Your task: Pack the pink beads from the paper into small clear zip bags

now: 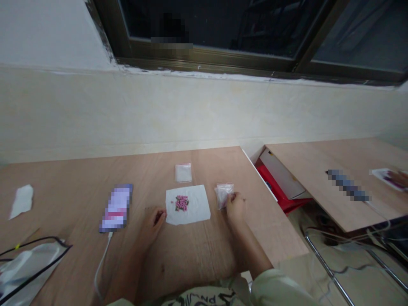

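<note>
A white sheet of paper [199, 208] lies on the table in front of me, with a small cluster of pink beads or flower-like pieces [182, 203] and some green bits on it. My left hand [153, 223] rests by the sheet's left edge, its fingers curled together; whatever they hold, if anything, is hidden. To the right of the sheet, my right hand [236, 207] pinches the lower right side of a small clear plastic bag [223, 193] with whitish contents. Another small clear bag [183, 173] lies flat just behind the sheet.
A phone [116, 208] with a white charging cable [105, 259] lies to the left. Farther left are a white paper scrap [21, 201] and a white bag with black cords [28, 267]. Beyond the table's right edge, a red object [283, 197] sits beside a second table [321, 170].
</note>
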Demonstrator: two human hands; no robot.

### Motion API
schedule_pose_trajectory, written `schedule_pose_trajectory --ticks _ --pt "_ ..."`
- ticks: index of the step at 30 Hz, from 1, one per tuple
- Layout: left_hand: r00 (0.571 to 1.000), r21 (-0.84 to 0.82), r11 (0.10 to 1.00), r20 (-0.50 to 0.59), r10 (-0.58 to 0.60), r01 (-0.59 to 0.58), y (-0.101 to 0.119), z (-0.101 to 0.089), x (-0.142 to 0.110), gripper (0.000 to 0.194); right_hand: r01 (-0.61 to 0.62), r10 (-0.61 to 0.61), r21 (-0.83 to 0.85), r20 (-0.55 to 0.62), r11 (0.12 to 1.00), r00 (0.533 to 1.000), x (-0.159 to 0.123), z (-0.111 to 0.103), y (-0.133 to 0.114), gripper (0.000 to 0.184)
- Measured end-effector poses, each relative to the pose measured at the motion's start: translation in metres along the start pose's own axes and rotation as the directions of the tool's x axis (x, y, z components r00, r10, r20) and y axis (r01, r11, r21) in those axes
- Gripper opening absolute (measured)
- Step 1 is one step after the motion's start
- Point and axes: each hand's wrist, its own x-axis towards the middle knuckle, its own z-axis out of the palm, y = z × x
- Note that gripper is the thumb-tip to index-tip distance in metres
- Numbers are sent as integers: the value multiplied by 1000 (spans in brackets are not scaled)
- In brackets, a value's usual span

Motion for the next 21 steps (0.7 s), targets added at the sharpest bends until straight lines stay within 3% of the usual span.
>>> schedule_pose_trajectory --ticks 2,4,7,10,14,17,21 --pt "1000 7 1000 -3 9 -9 -4 2 -1 20 -37 29 -107 -75 994 997 -4 -3 -5 36" --pt "1000 24 1000 -4 8 -8 -7 2 -1 21 17 -35 -147 -120 989 992 -6 -5 -8 39" --pt "1000 30 1000 2 6 -6 -10 2 -3 22 156 -168 -152 -72 976 983 -11 -3 -9 40" --pt "1000 10 1000 -25 -6 6 -8 3 -5 22 213 -213 -152 13 965 977 -15 1 -5 38" --pt "999 -14 1000 -47 -15 15 -6 5 -7 23 231 -238 -89 -67 969 969 -18 3 -13 40" --pt "998 -16 1000 -67 -21 20 -7 6 -7 25 360 -356 36 -88 932 930 -15 9 -41 39" --pt "996 -1 1000 -87 -10 10 -10 9 -6 25 551 -564 123 116 825 818 -8 39 -98 42"
